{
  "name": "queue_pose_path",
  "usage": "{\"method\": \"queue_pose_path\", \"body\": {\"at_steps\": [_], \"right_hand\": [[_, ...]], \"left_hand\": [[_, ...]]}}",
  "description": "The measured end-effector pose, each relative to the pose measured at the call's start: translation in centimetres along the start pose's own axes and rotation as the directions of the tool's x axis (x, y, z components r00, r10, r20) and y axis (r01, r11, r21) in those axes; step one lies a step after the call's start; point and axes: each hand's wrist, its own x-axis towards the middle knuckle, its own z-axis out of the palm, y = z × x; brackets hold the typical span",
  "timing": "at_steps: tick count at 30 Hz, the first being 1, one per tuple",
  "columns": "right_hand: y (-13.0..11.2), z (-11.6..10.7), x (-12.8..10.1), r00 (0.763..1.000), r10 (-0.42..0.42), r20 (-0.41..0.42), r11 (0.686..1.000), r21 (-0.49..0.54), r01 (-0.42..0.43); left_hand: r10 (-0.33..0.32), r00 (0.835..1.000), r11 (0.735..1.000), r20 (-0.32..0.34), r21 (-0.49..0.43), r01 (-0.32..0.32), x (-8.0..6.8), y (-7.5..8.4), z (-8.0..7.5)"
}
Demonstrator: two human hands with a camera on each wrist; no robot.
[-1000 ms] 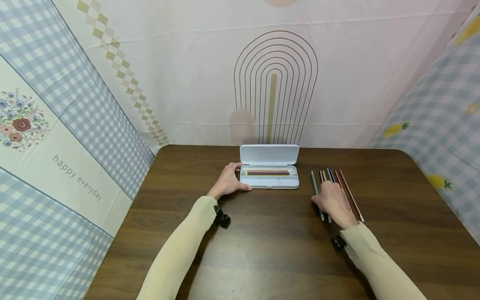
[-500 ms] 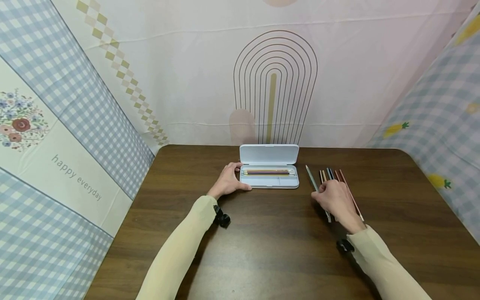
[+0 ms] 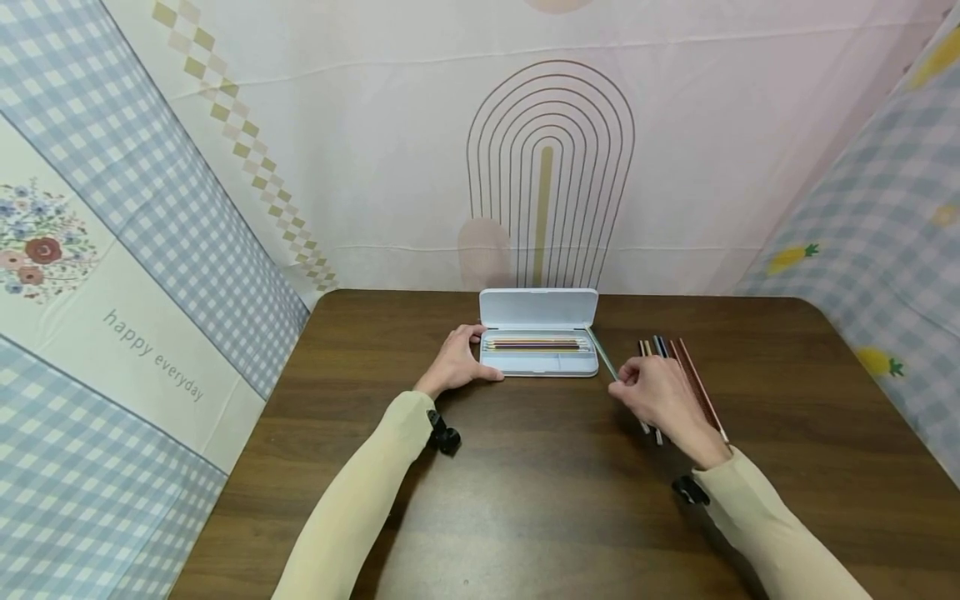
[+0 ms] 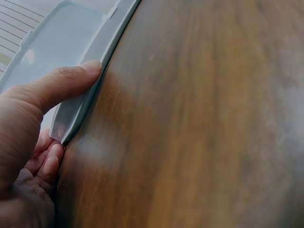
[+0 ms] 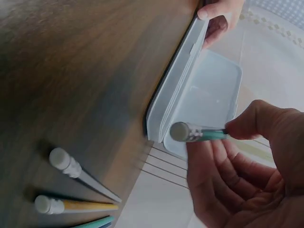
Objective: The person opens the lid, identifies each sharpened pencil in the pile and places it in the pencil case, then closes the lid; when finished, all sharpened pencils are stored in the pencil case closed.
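A pale pencil case (image 3: 525, 363) lies with its lid (image 3: 538, 309) raised at the back of the table, several pencils (image 3: 536, 344) lying lengthwise in it. My left hand (image 3: 455, 362) holds its left end, thumb on the front edge and fingers around the side. Between thumb and fingertips my right hand (image 3: 662, 397) pinches a green pencil (image 5: 212, 134), tilted, its far tip at the case's right edge in the head view. In the right wrist view its white eraser end points toward the camera. Part of the pencil is hidden by the fingers.
Several loose pencils lie side by side under and beyond the right hand, among them a reddish pencil (image 3: 703, 387) and a yellow pencil (image 5: 83, 205). A patterned cloth (image 3: 405, 167) hangs behind the brown wooden table (image 3: 525, 483).
The right hand has drawn the green pencil out of the row and swung its tip leftward to the case. The left hand and the case have stayed in place.
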Motion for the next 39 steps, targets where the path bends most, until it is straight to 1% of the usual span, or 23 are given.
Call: {"method": "queue_pose_path", "body": {"at_steps": [2,5,8,10,12,14,17,20,23,30,36,39], "right_hand": [[-0.1,0.2,0.3,0.999,-0.038,-0.007,0.999,0.015,0.038],[-0.3,0.5,0.8,0.992,-0.115,-0.046,0.993,0.029,0.116],[-0.4,0.9,1.2,0.975,-0.196,-0.103,0.979,0.034,0.2],[-0.4,1.1,1.6,0.963,-0.238,-0.123,0.969,0.042,0.245],[-0.5,1.3,2.0,0.952,-0.277,-0.132,0.957,0.05,0.285],[-0.6,1.4,2.5,0.944,-0.306,-0.121,0.948,0.053,0.314],[-0.8,1.6,3.3,0.938,-0.339,-0.077,0.938,0.047,0.343],[-1.0,1.9,4.1,0.935,-0.354,-0.023,0.934,0.027,0.355],[-1.1,2.4,4.8,0.93,-0.368,0.007,0.93,0.007,0.368],[-1.1,3.6,6.7,0.915,-0.403,0.027,0.914,-0.022,0.404],[-0.9,4.8,8.1,0.894,-0.448,0.028,0.894,-0.009,0.448],[-0.8,5.3,8.8,0.889,-0.457,0.035,0.889,-0.018,0.458]], "left_hand": [[0.001,1.0,1.0,0.001,0.004,-0.001,0.0,0.0,0.0],[0.001,1.0,1.0,-0.001,0.007,-0.001,0.0,0.0,0.1],[0.0,1.0,1.0,0.001,0.013,0.0,0.1,-0.1,0.1],[0.0,1.0,1.0,0.001,0.017,0.0,0.1,-0.1,0.1],[0.001,1.0,1.0,0.001,0.017,-0.001,0.2,-0.2,0.0],[0.003,1.0,1.0,0.0,0.018,-0.003,0.2,-0.2,0.0],[0.006,1.0,1.0,-0.002,0.012,-0.006,0.2,-0.1,0.0],[0.007,1.0,1.0,-0.003,0.009,-0.007,0.2,-0.1,0.0],[0.004,1.0,1.0,-0.001,0.004,-0.004,0.2,-0.1,0.0],[-0.003,1.0,1.0,0.003,-0.005,0.003,0.2,-0.1,-0.1],[-0.001,1.0,1.0,0.004,-0.003,0.001,0.1,0.0,-0.1],[-0.003,1.0,1.0,0.005,0.0,0.003,0.1,0.0,-0.1]]}}
